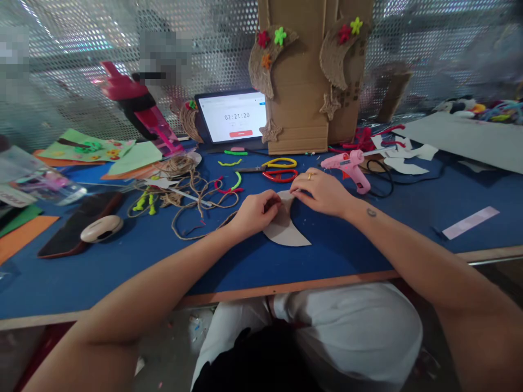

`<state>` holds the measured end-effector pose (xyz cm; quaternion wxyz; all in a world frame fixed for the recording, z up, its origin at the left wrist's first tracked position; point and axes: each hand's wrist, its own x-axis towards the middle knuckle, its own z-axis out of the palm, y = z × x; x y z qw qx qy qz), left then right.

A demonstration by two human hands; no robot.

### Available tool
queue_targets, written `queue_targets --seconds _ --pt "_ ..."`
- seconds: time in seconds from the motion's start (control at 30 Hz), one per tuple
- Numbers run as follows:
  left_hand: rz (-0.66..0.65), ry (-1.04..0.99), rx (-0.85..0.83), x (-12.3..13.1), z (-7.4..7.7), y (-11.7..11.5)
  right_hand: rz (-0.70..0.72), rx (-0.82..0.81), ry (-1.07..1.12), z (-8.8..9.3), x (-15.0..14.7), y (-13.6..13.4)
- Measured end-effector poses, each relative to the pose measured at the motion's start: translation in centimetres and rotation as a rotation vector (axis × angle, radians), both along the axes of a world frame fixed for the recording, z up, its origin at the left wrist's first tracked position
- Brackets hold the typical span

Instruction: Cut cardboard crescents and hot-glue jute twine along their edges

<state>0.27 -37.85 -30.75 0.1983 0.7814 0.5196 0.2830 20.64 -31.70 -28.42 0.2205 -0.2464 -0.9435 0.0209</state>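
A pale crescent-moon cutout of card lies on the blue tabletop between my hands. My left hand is closed at its left edge, fingers curled with the tips on the card. At the upper tip of the crescent, my right hand pinches the card, a ring on one finger. Just beyond them rest scissors with one yellow and one red handle. A pink glue gun lies right of my right hand. Loose jute twine spreads to the left, one strand running under my left forearm.
Twine-wrapped moons with coloured flowers hang on a cardboard stand. Beside it a tablet shows a timer. A pink bottle, coloured paper, a phone and a beige case are left. White paper scraps lie right.
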Motion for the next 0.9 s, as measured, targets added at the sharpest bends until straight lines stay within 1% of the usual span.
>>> queue_targets --seconds 0.07,0.1,0.17,0.2,0.23,0.3,0.33,0.4,0.47,0.5,0.53,0.6,0.67,0.73,0.83,0.9 --pt "-0.007 -0.009 0.002 -0.1 0.0 0.0 -0.010 0.003 0.041 1.4 0.9 -0.5" --pt "-0.010 -0.014 0.000 -0.1 0.1 0.0 -0.008 -0.021 0.032 2.1 1.6 -0.8" --pt "-0.014 -0.031 -0.006 -0.1 0.1 0.1 0.027 -0.135 -0.067 3.4 3.5 -1.6" --pt "-0.016 -0.042 -0.010 -0.1 0.0 0.2 0.043 -0.216 -0.143 3.7 4.6 -2.0" --pt "-0.019 -0.053 -0.014 -0.1 0.0 0.3 0.027 -0.296 -0.204 3.9 5.9 -2.4" --pt "-0.024 -0.070 -0.018 -0.1 -0.1 0.5 -0.094 -0.408 -0.238 3.4 8.5 -2.9" --pt "-0.024 -0.075 -0.017 -0.1 -0.1 0.6 -0.188 -0.416 -0.217 2.9 9.8 -3.0" --pt "-0.024 -0.082 -0.013 -0.1 -0.2 0.7 -0.435 -0.355 -0.114 1.4 11.8 -2.7" --pt "-0.025 -0.086 -0.012 -0.1 -0.2 0.7 -0.689 -0.227 0.016 -0.1 13.0 -1.8" --pt "-0.027 -0.090 -0.015 0.0 -0.2 0.7 -0.760 -0.162 0.090 -0.7 13.3 -1.2" --pt "-0.029 -0.093 -0.019 0.0 -0.2 0.7 -0.780 -0.138 0.141 -1.2 13.4 -0.6" --pt "-0.030 -0.095 -0.022 0.0 -0.2 0.6 -0.721 -0.202 0.164 -1.7 13.2 0.8" --pt "-0.019 -0.079 -0.012 0.0 -0.1 0.6 -0.653 -0.272 0.121 -1.8 12.5 2.1" --pt "-0.006 -0.059 0.002 0.0 -0.1 0.6 -0.635 -0.309 0.078 -1.7 11.6 3.1" --pt "-0.007 -0.061 -0.006 0.0 -0.1 0.6 -0.675 -0.406 0.104 -1.4 10.5 3.7" --pt "-0.011 -0.068 -0.014 0.0 -0.1 0.6 -0.686 -0.461 0.184 -0.9 10.1 3.3"
